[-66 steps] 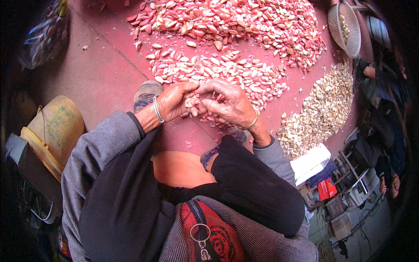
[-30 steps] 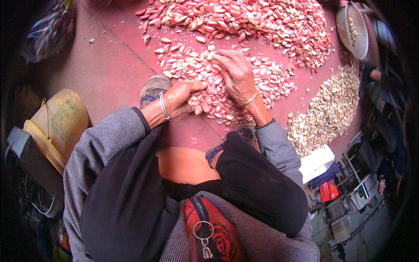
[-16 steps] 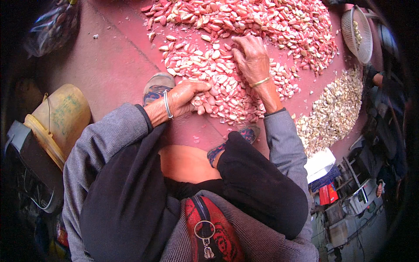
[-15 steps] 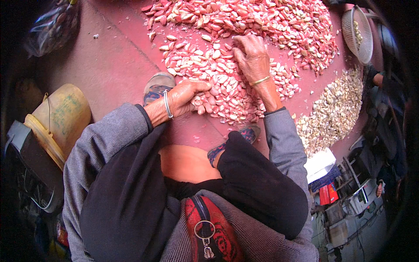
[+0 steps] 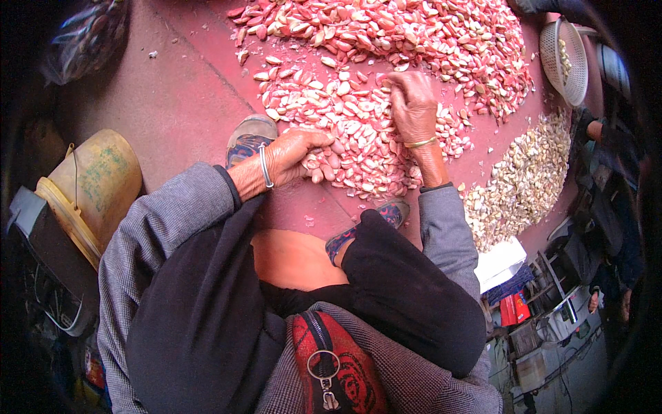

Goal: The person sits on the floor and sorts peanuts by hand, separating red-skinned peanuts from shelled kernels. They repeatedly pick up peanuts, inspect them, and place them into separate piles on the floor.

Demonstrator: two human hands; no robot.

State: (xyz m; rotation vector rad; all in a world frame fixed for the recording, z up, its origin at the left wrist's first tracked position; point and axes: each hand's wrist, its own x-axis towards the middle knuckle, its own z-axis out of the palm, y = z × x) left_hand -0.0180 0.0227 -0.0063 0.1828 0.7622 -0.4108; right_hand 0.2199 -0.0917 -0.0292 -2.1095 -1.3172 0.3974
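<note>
My left hand (image 5: 294,153), with a metal bangle at the wrist, is curled at the near edge of a spread of pink-and-white cloves (image 5: 352,103), a few cloves in its fingers. My right hand (image 5: 414,103) hovers over or rests on the right part of that spread, fingers bent downward and drawn together; what its fingertips hold, if anything, is hidden. Beyond lies a larger heap of similar pink cloves (image 5: 386,27). A pale beige heap of smaller pieces (image 5: 517,179) sits to the right on the red floor (image 5: 172,83).
My shoes (image 5: 252,131) border the near pile. At left are a yellowish bucket (image 5: 100,176) and a dark plastic bag (image 5: 86,38). A white strainer (image 5: 572,76) stands upper right, a white box (image 5: 500,262) and clutter below it. Another person's hand (image 5: 593,300) shows at far right.
My hands were together over cloves; my right hand then reached forward and rightward onto the pile and has since drawn slightly back and right. My left hand has stayed low at the near edge.
</note>
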